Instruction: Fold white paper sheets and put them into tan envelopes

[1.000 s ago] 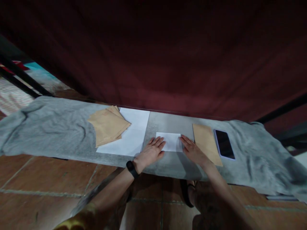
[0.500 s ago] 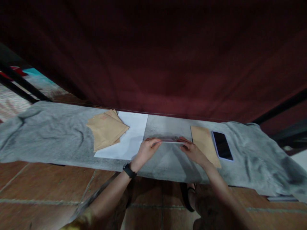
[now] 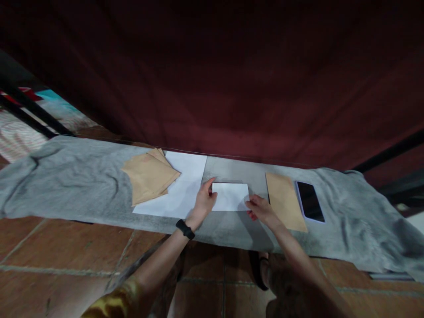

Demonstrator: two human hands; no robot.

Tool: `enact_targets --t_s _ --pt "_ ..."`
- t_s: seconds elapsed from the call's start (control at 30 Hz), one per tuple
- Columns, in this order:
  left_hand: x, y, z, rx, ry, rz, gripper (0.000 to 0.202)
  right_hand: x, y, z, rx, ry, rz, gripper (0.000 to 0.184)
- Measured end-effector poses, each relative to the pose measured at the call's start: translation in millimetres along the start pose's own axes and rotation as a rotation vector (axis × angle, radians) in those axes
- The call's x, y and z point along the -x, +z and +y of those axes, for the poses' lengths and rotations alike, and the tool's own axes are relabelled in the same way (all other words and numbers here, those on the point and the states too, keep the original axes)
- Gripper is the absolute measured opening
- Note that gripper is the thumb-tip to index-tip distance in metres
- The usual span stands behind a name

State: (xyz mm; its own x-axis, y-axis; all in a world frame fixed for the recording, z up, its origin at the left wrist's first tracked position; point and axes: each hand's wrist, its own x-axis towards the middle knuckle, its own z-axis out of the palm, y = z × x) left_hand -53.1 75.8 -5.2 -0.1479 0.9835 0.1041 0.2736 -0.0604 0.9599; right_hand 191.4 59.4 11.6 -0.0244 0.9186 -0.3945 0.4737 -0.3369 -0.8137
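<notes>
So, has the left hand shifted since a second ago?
Yes. The left hand slid left across the folded white paper, toward the large white sheet, and now grips the paper's left edge.

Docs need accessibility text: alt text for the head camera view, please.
The left hand and right hand hold a folded white paper by its side edges over a grey cloth. To its left a stack of brown envelopes lies partly on a white sheet; to its right lie a single brown envelope and a dark phone. Dark red curtain behind.
</notes>
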Motion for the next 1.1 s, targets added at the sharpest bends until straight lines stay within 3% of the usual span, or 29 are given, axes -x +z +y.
enact_targets --t_s 0.2,0.37,0.5,0.73,0.83,0.9,1.1 --pt "7 3.4 3 -0.405 0.233 -0.04 0.057 2 1 2 0.107 -0.02 0.032 0.028" --pt "19 5.1 16 -0.7 0.342 -0.085 0.053 4 1 3 0.446 -0.154 0.122 0.04" --pt "30 12.6 19 -0.902 0.402 -0.194 0.043 8 -1 4 0.629 -0.188 0.141 0.042" --pt "43 27.2 11 -1.004 0.445 -0.303 0.055 9 -2 -1 0.697 -0.238 0.263 0.04" --pt "42 27.4 11 -1.02 0.453 -0.315 0.056 6 15 -7 0.642 -0.453 0.327 0.047" --pt "42 26.6 11 -1.025 0.461 -0.323 0.056 4 30 -8 0.654 -0.569 0.301 0.052" --pt "41 23.5 7 -1.017 0.469 -0.315 0.056 0 59 2 0.829 -0.55 0.25 0.061"
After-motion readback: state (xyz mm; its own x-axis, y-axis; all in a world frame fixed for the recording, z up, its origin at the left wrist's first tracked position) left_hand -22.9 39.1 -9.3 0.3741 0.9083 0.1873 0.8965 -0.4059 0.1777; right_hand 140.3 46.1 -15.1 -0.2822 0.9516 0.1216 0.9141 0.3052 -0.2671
